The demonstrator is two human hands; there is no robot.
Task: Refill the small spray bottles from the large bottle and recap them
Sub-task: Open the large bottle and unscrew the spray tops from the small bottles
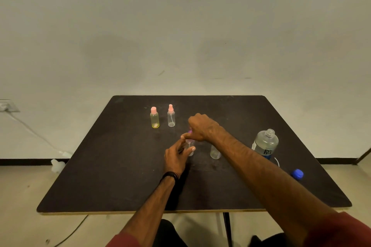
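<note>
Matt dark table [120,166], clear glossy plastic large bottle [265,143]

surface [120,166]: dark brown-black | yellow bottle [154,120]: pink cap | clear spray bottle [171,118]: pink top | held bottle [190,147]: clear, purple cap | large bottle [265,143]: clear, blue label | loose cap [297,173]: blue | wristband [170,176]: black | sleeves: dark red
</note>
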